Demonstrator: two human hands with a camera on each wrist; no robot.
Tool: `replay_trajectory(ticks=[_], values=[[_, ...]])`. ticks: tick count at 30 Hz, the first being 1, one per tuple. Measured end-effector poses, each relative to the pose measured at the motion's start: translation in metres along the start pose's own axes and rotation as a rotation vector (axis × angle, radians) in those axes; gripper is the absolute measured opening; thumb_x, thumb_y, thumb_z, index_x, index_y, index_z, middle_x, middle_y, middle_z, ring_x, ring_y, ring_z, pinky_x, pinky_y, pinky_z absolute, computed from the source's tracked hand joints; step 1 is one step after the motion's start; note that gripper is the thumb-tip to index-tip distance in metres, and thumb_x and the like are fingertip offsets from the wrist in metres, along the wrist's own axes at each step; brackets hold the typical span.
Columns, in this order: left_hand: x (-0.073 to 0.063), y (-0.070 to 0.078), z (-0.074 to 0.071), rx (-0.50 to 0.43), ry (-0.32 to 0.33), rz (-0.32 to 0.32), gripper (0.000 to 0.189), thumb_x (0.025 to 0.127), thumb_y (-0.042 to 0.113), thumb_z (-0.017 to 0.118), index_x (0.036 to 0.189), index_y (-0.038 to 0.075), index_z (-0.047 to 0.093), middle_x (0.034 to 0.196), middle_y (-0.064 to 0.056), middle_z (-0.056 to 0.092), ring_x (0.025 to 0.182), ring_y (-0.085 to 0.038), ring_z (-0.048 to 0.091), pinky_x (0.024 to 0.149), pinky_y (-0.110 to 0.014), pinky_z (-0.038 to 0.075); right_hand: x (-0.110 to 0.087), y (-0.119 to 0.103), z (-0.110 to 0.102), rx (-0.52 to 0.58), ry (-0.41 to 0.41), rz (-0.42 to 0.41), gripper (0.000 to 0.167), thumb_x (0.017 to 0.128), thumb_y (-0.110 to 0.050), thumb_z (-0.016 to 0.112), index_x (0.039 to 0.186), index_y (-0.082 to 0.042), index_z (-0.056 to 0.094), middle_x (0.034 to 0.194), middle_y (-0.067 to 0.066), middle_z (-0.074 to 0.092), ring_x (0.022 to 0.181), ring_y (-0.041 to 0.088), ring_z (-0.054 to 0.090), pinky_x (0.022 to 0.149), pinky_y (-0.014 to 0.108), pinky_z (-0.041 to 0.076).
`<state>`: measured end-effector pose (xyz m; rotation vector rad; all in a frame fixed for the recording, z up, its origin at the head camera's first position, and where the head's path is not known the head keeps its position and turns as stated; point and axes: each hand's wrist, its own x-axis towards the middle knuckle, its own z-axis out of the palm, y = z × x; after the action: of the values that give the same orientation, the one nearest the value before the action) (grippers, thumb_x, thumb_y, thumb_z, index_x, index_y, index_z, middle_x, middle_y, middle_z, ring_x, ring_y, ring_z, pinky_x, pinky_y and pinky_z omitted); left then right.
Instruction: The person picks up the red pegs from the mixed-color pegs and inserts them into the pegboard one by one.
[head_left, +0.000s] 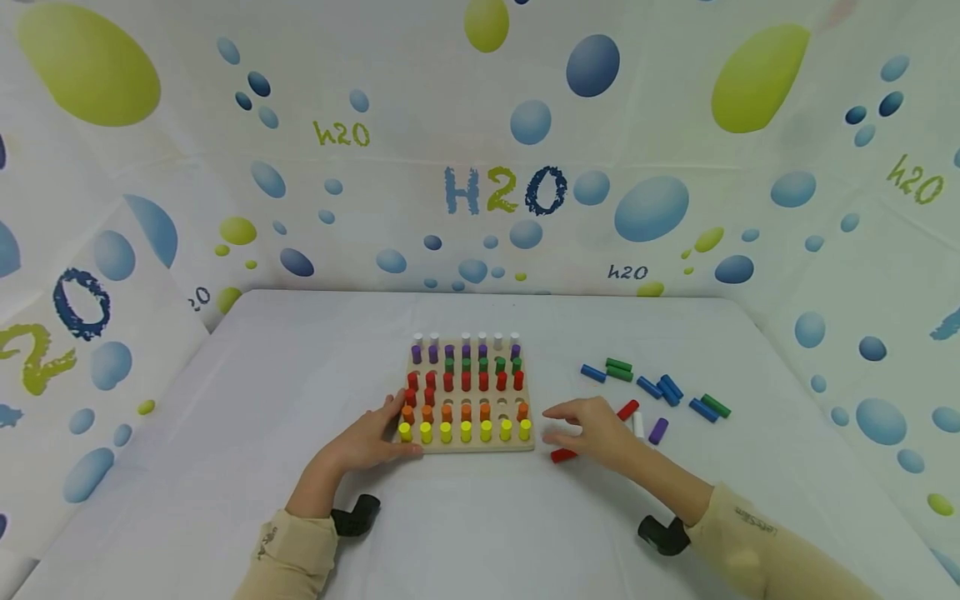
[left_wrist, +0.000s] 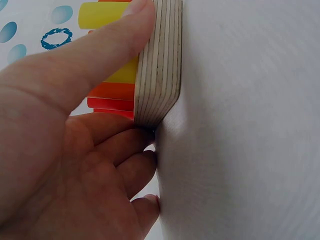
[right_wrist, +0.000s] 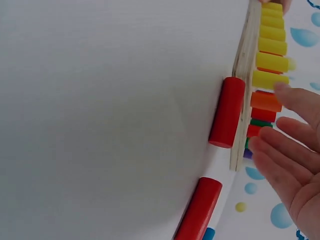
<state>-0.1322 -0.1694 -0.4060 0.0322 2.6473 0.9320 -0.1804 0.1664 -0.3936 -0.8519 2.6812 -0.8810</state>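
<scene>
A wooden pegboard (head_left: 480,447) lies on the white table, bearing rows of yellow pegs (head_left: 466,432), orange, red, green, purple and white ones. Two red pegs stand at the left end of one row, whose other holes are bare; the orange row has a gap toward its right. My left hand (head_left: 360,440) grips the board's front left corner, thumb on the front edge, fingers along the left side. Off the board's right side hovers my right hand (head_left: 596,433), fingers apart, nothing between them. Below it on the table lies a loose red peg (right_wrist: 227,112).
Right of the board lie loose pegs: another red peg (head_left: 628,409), a white peg (head_left: 638,425), a purple peg (head_left: 658,431), several blue pegs (head_left: 593,373) and green pegs (head_left: 619,374). A patterned cloth (head_left: 420,233) hangs behind the table.
</scene>
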Motion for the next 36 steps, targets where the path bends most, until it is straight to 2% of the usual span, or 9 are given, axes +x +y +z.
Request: replay_trajectory(ticks=[4,11,14,20,31,36], values=[[0.0,0.0,0.0,0.003,0.006,0.004,0.102,0.072,0.051,0.07,0.146,0.007,0.015,0.147,-0.026,0.015,0.134,-0.044,0.013,0.106,-0.057,0.008,-0.004,-0.001,0.001,-0.146,-0.077,-0.004,0.027,0.079,-0.017,0.072,0.105,-0.008,0.069,0.102,0.006,0.068,0.096,0.022,0.062,0.077,0.033,0.053],[0.0,-0.002,0.0,-0.004,0.007,-0.002,0.102,0.072,0.051,0.07,0.147,0.008,0.015,0.147,-0.025,0.014,0.134,-0.044,0.013,0.106,-0.057,0.009,-0.01,-0.005,0.003,-0.199,-0.134,-0.068,0.021,0.079,-0.01,0.071,0.099,-0.007,0.071,0.093,0.003,0.07,0.092,0.02,0.065,0.072,0.026,0.054],[0.002,-0.003,0.001,-0.009,0.005,0.0,0.103,0.072,0.052,0.07,0.147,0.008,0.015,0.147,-0.025,0.014,0.133,-0.045,0.012,0.106,-0.058,0.009,-0.012,-0.008,0.003,-0.262,-0.162,-0.11,0.019,0.079,-0.009,0.071,0.097,-0.007,0.072,0.09,0.002,0.07,0.087,0.018,0.065,0.07,0.023,0.054],[0.001,-0.002,0.001,-0.01,0.006,0.001,0.103,0.072,0.052,0.07,0.147,0.008,0.015,0.147,-0.025,0.014,0.133,-0.045,0.012,0.106,-0.059,0.009,-0.016,-0.011,0.003,-0.378,-0.215,-0.186,0.019,0.078,-0.004,0.07,0.097,-0.004,0.071,0.089,0.005,0.07,0.085,0.02,0.065,0.072,0.026,0.054],[0.0,-0.001,0.001,-0.017,0.004,-0.007,0.102,0.072,0.05,0.07,0.147,0.008,0.015,0.148,-0.025,0.013,0.133,-0.046,0.011,0.105,-0.059,0.009,-0.019,-0.01,0.005,-0.37,-0.152,-0.125,0.021,0.077,-0.001,0.07,0.098,-0.003,0.069,0.091,0.008,0.068,0.087,0.022,0.064,0.073,0.029,0.054],[-0.001,-0.001,0.0,-0.021,0.005,-0.006,0.102,0.073,0.05,0.07,0.147,0.008,0.015,0.147,-0.025,0.013,0.133,-0.045,0.011,0.106,-0.059,0.009,-0.013,-0.012,0.003,-0.338,-0.039,-0.09,0.026,0.076,-0.001,0.072,0.101,-0.002,0.069,0.093,0.01,0.068,0.089,0.025,0.064,0.073,0.032,0.054]])
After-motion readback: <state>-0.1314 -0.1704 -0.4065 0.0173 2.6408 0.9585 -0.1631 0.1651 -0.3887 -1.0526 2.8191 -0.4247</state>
